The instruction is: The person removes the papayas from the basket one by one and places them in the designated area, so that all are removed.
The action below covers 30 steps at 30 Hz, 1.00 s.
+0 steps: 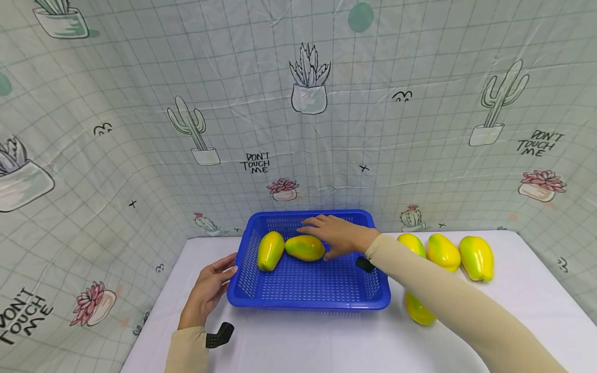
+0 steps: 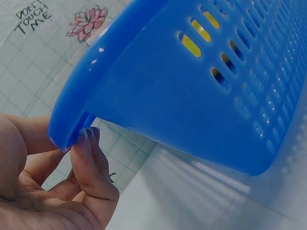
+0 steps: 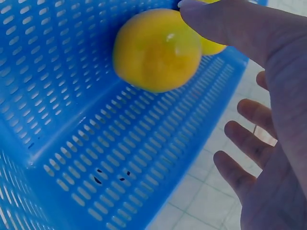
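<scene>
A blue perforated plastic basket stands on the table with two glossy yellow-green fruits in it, papaya-like in shape. One fruit leans upright-wise at the left; the other fruit lies sideways beside it. My left hand pinches the basket's left rim, thumb and fingertips meeting round the edge in the left wrist view. Over the inside of the basket, my right hand hovers with fingers spread and holds nothing. Its thumb overlaps the nearer fruit in the right wrist view.
Several more such fruits lie on the white table to the right of the basket, among them one fruit farthest right and one fruit nearer the front, partly behind my right sleeve. A patterned cloth hangs behind the table.
</scene>
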Motion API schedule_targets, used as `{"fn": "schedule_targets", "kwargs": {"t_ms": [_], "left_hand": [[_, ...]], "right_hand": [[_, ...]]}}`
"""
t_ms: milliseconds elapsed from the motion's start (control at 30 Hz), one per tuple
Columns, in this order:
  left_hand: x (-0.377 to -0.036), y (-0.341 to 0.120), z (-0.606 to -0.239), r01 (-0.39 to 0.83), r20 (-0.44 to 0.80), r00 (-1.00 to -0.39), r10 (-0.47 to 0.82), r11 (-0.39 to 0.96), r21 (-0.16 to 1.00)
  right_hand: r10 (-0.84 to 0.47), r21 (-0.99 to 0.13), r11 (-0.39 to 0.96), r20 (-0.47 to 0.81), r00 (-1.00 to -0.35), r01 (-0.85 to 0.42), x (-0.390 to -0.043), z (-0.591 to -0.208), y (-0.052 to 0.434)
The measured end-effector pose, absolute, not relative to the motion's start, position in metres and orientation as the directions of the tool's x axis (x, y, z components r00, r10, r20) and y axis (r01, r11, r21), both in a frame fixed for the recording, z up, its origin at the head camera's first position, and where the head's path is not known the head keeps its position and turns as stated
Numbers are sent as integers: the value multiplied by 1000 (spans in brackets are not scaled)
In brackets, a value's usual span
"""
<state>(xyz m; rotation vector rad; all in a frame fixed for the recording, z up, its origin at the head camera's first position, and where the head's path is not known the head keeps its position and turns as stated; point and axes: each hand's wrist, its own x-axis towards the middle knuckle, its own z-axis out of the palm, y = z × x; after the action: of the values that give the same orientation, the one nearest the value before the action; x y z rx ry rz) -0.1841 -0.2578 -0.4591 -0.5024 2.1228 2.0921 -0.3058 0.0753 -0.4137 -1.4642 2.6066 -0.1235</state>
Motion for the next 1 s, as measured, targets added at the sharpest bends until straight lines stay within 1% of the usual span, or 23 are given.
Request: {"fn": "schedule_targets", "kwargs": {"t_ms": [233, 600, 767, 1000], "left_hand": [[-184, -258, -461, -310, -309, -939, -149, -17, 951], [-183, -258, -462, -303, -302, -942, -148, -19, 953], [-184, -258, -462, -305, -304, -941, -152, -19, 952], [-184, -259, -464, -302, -301, -940, -158, -17, 953]], "right_hand": [[-861, -108, 507, -100, -499, -855, -312, -422, 67], [-844, -46, 528, -144, -517, -848, -321, -435, 57], [-842, -10, 524, -159, -516, -852, -324, -439, 54], [-840, -15, 527, -165, -517, -850, -326, -447, 49]]}}
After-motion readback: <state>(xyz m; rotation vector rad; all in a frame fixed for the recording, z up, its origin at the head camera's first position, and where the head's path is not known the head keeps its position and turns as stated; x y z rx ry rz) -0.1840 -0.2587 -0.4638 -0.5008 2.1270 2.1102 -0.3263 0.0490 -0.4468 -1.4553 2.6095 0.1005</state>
